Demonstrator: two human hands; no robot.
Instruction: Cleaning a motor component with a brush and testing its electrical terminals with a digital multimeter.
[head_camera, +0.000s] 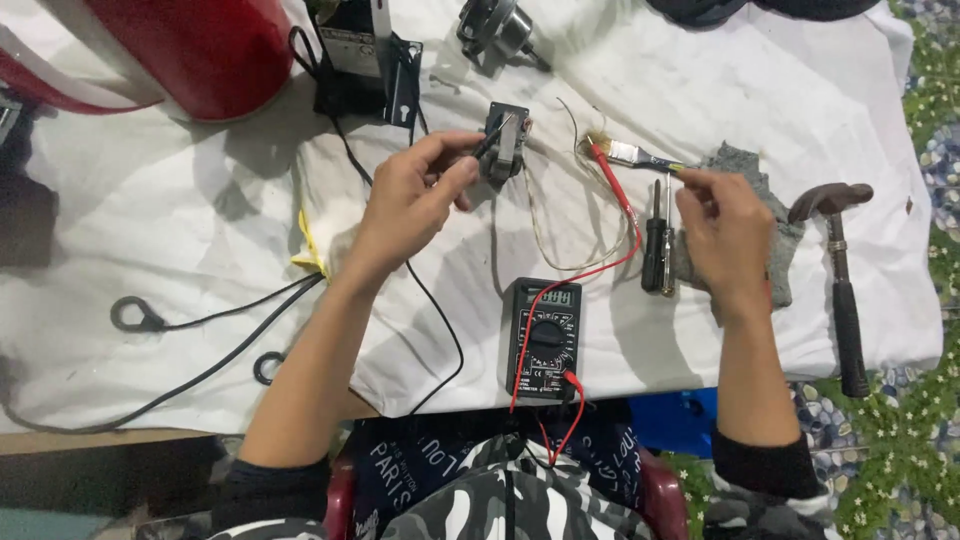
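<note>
Left hand (415, 195) pinches black probe (487, 145), tip on motor (505, 145) just right of it. Right hand (725, 225), farther off, pinches paintbrush (630, 153) handle, brush lying crosswise.

red housing (190, 50) cut off at top edge — meter display (556, 297) unreadable

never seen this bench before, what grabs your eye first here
The left hand at centre presses a black probe against a small grey motor part on the white cloth. Below it lies a black multimeter trailing a red lead. The right hand hovers over a grey rag, with a hammer at far right.
</note>
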